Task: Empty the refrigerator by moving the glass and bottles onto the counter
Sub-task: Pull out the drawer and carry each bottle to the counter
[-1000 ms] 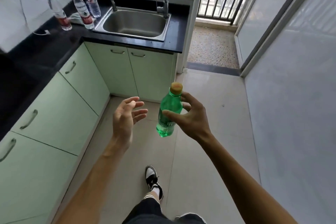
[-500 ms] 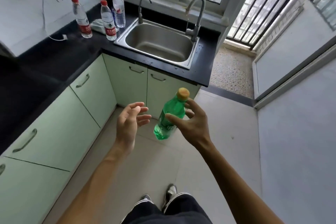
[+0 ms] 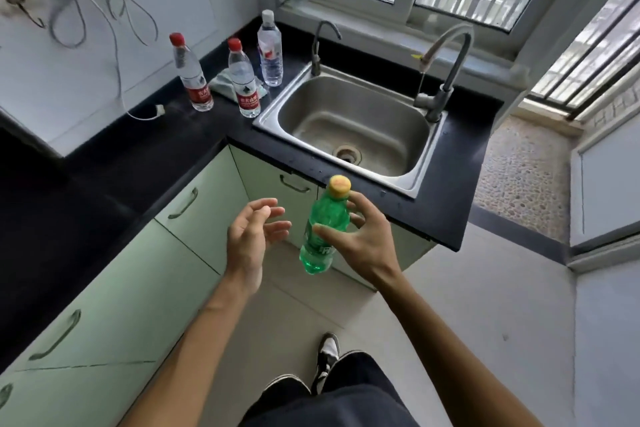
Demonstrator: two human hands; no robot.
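The right hand (image 3: 360, 243) grips the green bottle (image 3: 322, 232) at mid-body, frame center, short of the counter (image 3: 138, 163). The left hand (image 3: 251, 236) is open, empty. Thin plastic likely flexes; hold the labelled waist.

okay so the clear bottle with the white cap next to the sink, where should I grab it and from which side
Grip the white-capped bottle around its straight middle, at the label, where the body is widest. It stands upright, so wrap it sideways, not from above. Come from the front right, over the sink edge: the wall is close behind it, and a red-capped bottle and a cloth crowd its left. The empty left hand could take it.
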